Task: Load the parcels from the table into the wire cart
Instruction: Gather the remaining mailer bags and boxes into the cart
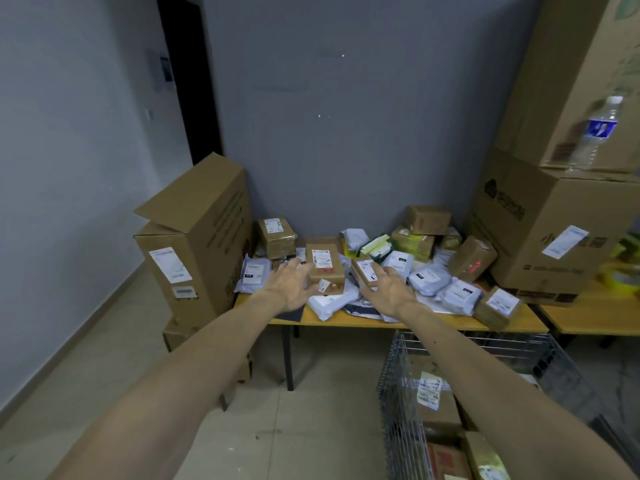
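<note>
A heap of parcels covers the wooden table (346, 321): small cardboard boxes and grey mailer bags. My left hand (292, 284) reaches out with spread fingers beside a brown labelled box (325, 263) at the heap's middle, its fingertips at the box's left side. My right hand (389, 289) is stretched out open over a smaller brown box (363, 271); contact is unclear. Neither hand holds anything. The wire cart (401, 393) stands on the floor below my right arm, with a few parcels (436, 403) inside.
A tall open carton (197, 237) stands left of the table. Big cartons (540, 230) are stacked at the right, with a water bottle (595, 133) on one. A yellow tape roll (620, 277) lies on a second table at far right.
</note>
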